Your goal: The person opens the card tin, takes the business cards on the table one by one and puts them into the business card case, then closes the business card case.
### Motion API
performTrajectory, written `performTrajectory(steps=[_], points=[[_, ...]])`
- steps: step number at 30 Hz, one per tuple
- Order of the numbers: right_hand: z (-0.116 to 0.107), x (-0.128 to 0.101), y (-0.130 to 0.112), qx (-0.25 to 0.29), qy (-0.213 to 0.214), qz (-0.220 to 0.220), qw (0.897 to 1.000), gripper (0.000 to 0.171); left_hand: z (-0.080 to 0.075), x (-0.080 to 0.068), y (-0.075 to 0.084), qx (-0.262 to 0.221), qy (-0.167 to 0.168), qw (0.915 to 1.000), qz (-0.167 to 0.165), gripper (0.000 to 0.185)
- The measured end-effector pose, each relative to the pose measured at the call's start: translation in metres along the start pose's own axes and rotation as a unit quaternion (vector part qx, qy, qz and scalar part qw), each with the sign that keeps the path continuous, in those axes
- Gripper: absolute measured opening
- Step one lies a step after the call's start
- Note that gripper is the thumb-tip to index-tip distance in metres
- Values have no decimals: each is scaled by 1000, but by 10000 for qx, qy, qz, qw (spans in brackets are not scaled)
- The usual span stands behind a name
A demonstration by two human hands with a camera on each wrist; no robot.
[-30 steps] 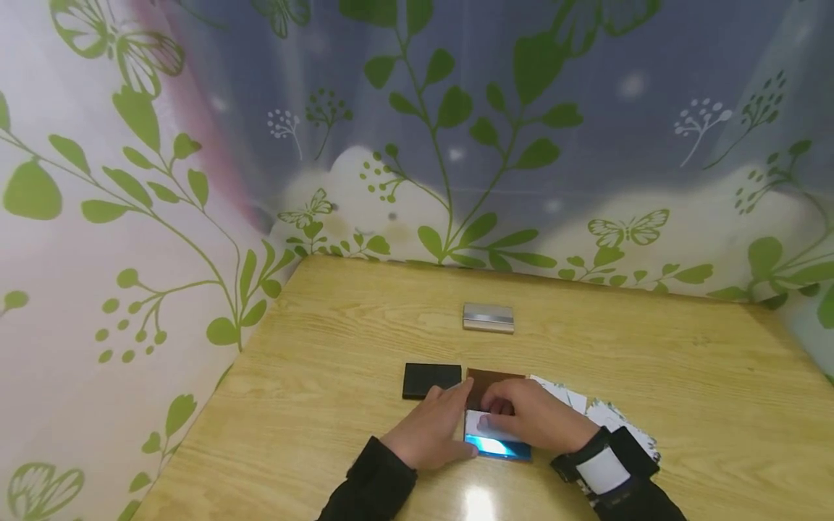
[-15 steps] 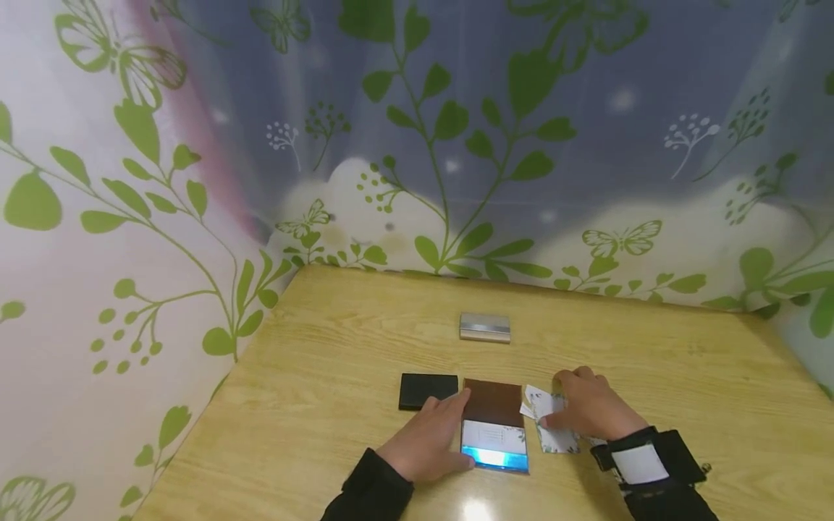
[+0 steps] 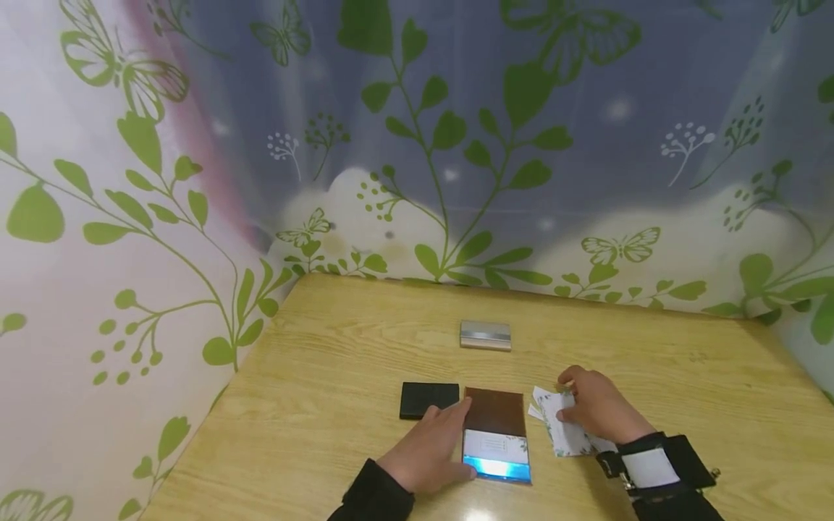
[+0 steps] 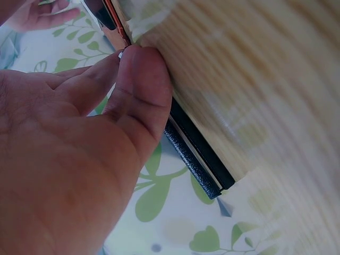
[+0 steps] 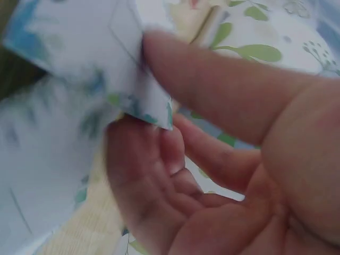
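A brown card case lies opened out in front of me in the head view. Its near half holds a white printed card above a shiny blue strip. My left hand rests against the case's left edge, index finger along the side and thumb at the near corner. To the right, my right hand pinches a white card with a leafy border between thumb and fingers. Another leafy card shows below it in the right wrist view.
A closed black card case lies just left of the brown one, partly behind my left hand. Farther back is a silver card case. The wooden tabletop ends at a leaf-patterned cloth backdrop.
My right hand has moved off the brown case to the loose cards on the right and now pinches one, shifting it slightly. My left hand keeps its place at the case's edge.
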State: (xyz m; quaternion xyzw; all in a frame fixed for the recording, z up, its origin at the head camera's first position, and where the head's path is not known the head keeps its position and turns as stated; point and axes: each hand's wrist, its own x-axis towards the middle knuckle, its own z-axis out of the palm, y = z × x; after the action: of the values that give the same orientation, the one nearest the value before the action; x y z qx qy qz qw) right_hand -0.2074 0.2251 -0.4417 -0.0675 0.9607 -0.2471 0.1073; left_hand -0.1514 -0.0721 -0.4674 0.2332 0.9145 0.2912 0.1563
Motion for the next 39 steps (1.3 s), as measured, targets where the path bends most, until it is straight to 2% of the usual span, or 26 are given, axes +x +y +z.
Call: performTrajectory(steps=[5,9,10,12,16,19,22,24,29,33,39], points=[[-11,-4,-4,436,-73,55,9990,59,3,-2,0,-49,-31,10000,-21,94],[-15,-9,-8,436,-109,-25,9990,27,5,-2,0,-56,-41,10000,-42,93],[-15,-10,-9,455,-99,-75,9989,23,6,-2,0,-51,-44,10000,-58,92],[-13,-12,-12,656,-68,-157,9977,26,7,-3,0,-49,-52,9999,-99,92],[-7,-15,-17,1379,-205,-314,9897,29,8,-5,0,-31,-63,9999,-134,92],[-3,-18,-20,1614,-540,-719,9828,21,7,-6,0,-11,-53,9999,-96,92],[0,-19,-24,1549,-970,-1273,9749,14,7,-6,0,-20,-48,10000,-69,92],[1,-18,-26,1498,-1171,-1604,9686,15,7,-6,0,-23,-43,10000,-65,93],[9,-12,-36,1306,-1240,-2072,9616,21,5,-5,-1,39,23,10000,-39,96],[19,-8,-45,1175,-1221,-2188,9610,18,2,-2,-1,29,49,10000,29,97],[31,-4,-52,862,-1108,-2149,9665,15,-1,-2,-1,-74,13,10000,53,98]])
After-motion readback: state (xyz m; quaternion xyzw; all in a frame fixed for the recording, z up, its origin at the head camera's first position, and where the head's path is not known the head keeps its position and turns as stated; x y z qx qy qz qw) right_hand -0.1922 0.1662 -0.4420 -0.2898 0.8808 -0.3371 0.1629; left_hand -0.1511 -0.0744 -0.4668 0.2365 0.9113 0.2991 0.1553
